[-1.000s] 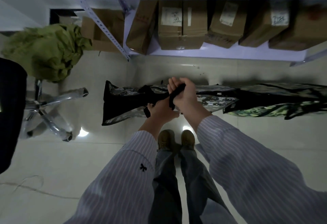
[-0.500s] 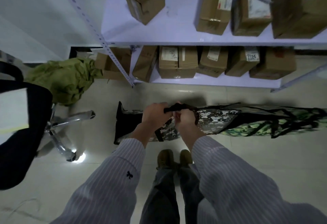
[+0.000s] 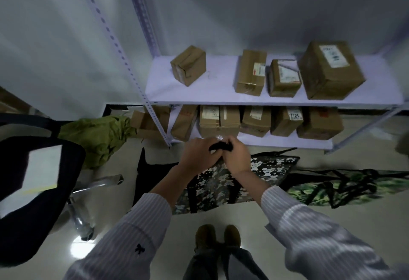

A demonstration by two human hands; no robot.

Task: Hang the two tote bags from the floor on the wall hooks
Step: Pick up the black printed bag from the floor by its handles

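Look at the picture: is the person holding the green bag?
No: the left hand and right hand grip the strap of the grey bag; the green bag lies on the floor.

Box labels (image 3: 333, 56) too blurred to read

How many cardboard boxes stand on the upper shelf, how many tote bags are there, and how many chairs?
Cardboard boxes on the upper shelf: 4
Tote bags: 2
Chairs: 1
Total: 7

Dim room: glossy floor (image 3: 365, 224), white shelving (image 3: 221, 94) with cardboard boxes (image 3: 329, 69), office chair (image 3: 33, 191).
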